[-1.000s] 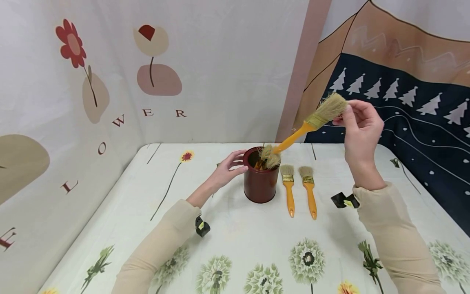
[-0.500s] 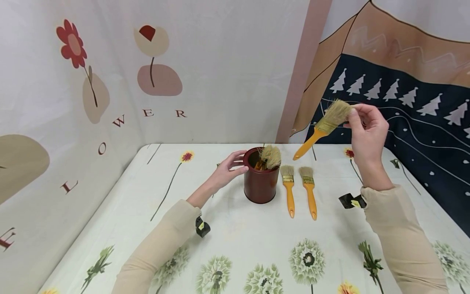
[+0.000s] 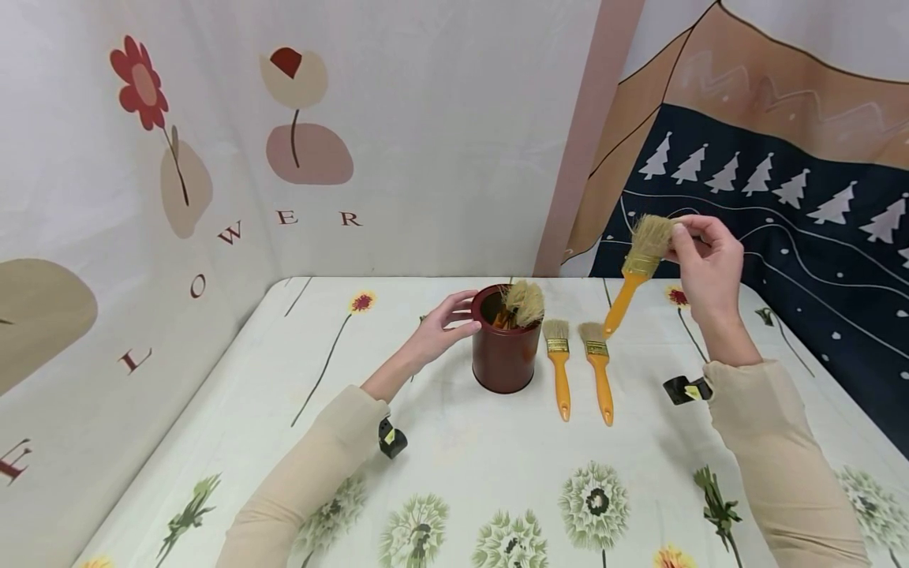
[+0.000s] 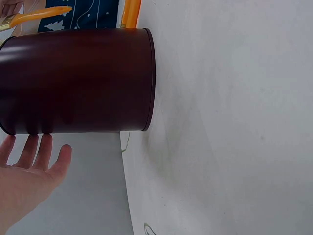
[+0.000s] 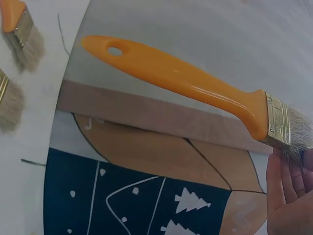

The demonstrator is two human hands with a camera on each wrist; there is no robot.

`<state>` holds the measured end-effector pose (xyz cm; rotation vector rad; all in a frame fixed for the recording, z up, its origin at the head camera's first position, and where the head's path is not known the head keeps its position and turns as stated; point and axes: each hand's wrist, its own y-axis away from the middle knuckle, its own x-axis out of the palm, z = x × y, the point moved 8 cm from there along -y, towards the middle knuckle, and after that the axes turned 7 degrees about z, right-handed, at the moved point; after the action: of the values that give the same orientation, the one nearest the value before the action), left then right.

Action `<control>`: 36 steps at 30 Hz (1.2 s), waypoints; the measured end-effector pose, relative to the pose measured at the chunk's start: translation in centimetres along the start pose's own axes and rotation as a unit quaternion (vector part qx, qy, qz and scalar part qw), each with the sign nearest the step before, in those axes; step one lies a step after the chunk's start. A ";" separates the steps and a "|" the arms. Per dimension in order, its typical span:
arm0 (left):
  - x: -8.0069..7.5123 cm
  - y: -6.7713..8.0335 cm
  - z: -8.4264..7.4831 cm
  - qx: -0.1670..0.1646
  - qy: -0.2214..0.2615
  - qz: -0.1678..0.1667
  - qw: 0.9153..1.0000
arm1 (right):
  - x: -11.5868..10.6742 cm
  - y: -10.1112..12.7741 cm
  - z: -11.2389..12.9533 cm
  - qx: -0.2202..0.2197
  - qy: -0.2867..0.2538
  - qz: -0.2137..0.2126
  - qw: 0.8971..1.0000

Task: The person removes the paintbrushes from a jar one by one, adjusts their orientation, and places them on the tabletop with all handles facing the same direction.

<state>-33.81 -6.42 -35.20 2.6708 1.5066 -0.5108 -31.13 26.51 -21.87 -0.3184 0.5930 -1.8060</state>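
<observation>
A dark red can stands mid-table with several brushes bristle-up inside it. My left hand rests against the can's left side with straight fingers. My right hand pinches the bristles of an orange-handled paintbrush, held in the air with its handle pointing down-left above the table. Two more orange-handled brushes lie side by side just right of the can.
The table wears a pale flower-print cloth. Printed fabric walls close in the left, back and right sides. Black wrist-mounted devices sit on both sleeves.
My right hand has lifted the brush out of the can, carried it right and lowered it, its handle swinging to hang down-left. The left hand and the can stayed put.
</observation>
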 end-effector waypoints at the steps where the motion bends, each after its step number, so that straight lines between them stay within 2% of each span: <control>1: 0.0 0.0 0.0 0.000 0.001 0.001 1.000 | -0.1 0.0 -0.3 0.005 0.013 0.002 1.000; 9: 0.0 0.0 0.1 0.000 -0.009 -0.004 1.000 | -0.4 -0.2 -2.4 0.047 0.097 0.026 0.994; 11: 0.0 0.0 0.1 0.006 -0.010 -0.004 1.000 | -0.6 -0.4 -3.5 0.060 0.099 0.036 0.993; 12: 0.0 0.0 0.1 0.008 -0.010 -0.005 1.000 | -0.9 -0.8 -5.0 0.059 0.072 0.044 0.995; 14: 0.0 0.0 0.1 0.011 -0.010 -0.005 1.000 | -1.5 -1.7 -8.0 0.067 0.067 0.058 0.994; 16: 0.0 0.0 0.0 0.012 -0.010 -0.005 1.000 | -2.6 -3.1 -12.8 0.081 0.041 0.070 0.993; 18: 0.0 0.0 0.0 0.012 -0.010 -0.004 1.000 | -3.7 -4.4 -17.4 0.089 0.058 0.079 0.991; 19: 0.0 0.0 0.0 0.011 -0.011 -0.004 1.000 | -4.1 -4.8 -19.0 0.096 0.094 0.080 0.988; 21: -0.1 -0.1 0.1 0.008 -0.011 -0.004 1.000 | -4.9 -5.6 -22.5 0.096 0.119 0.083 0.985; 23: -0.1 -0.1 0.1 0.004 -0.012 -0.002 1.000 | -5.0 -5.9 -24.3 0.088 0.157 0.092 0.979; 24: -0.1 0.0 0.1 0.001 -0.010 -0.002 1.000 | -5.1 -6.0 -25.3 0.088 0.153 0.095 0.980; 26: 0.0 0.0 -0.1 -0.003 -0.004 0.002 1.000 | -5.0 -5.9 -26.8 0.096 0.148 0.102 0.979; 30: 0.2 0.5 -1.6 -0.002 0.001 0.009 1.000 | -4.8 -5.3 -28.5 0.122 0.161 0.114 0.973; 33: 0.4 0.9 -2.6 0.000 -0.005 0.010 1.000 | -4.6 -4.4 -28.7 0.134 0.186 0.124 0.966; 36: 0.5 1.1 -2.8 -0.004 -0.008 0.009 1.000 | -4.4 -3.6 -28.4 0.144 0.185 0.131 0.963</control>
<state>-31.93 -6.04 -32.83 2.6653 1.4748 -0.5224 -46.78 38.17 -43.35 0.2924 0.5873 -1.6717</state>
